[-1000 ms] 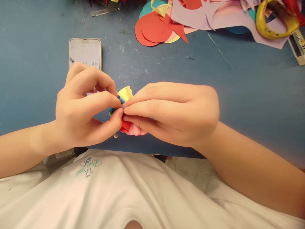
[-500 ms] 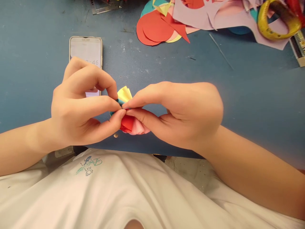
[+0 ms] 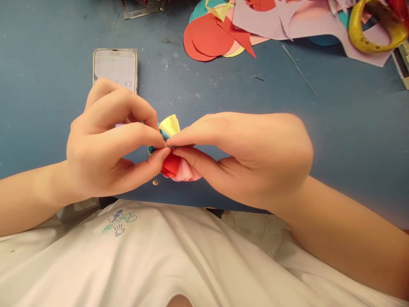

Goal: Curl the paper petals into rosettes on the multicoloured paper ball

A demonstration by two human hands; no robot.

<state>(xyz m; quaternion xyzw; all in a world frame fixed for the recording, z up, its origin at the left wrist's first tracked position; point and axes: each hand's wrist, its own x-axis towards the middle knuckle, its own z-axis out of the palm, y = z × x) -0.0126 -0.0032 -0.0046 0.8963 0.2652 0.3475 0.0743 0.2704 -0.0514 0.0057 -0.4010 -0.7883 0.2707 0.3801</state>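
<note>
White shirt (image 3: 134,260) fills the bottom of the frame, forearms coming in over it from both sides, the right one slanting up from the lower right. Both hands meet just left of centre, and the grip is a narrow pinch on each, holding the folded bundle (image 3: 172,165) between them, with yellow, blue, red and pink showing. Left hand (image 3: 111,138): knuckles bent, thumb and index tips together, other fingers curled above. Right hand (image 3: 249,155): wrist bent, back of it up, thumb and index stretched out leftward. Can't tell what's right under the fingertips, they cover it. Farther up the blue tabletop (image 3: 217,87), a phone (image 3: 115,64) pokes out behind the left hand, and coloured cutouts (image 3: 212,38) pile up at upper right.
</note>
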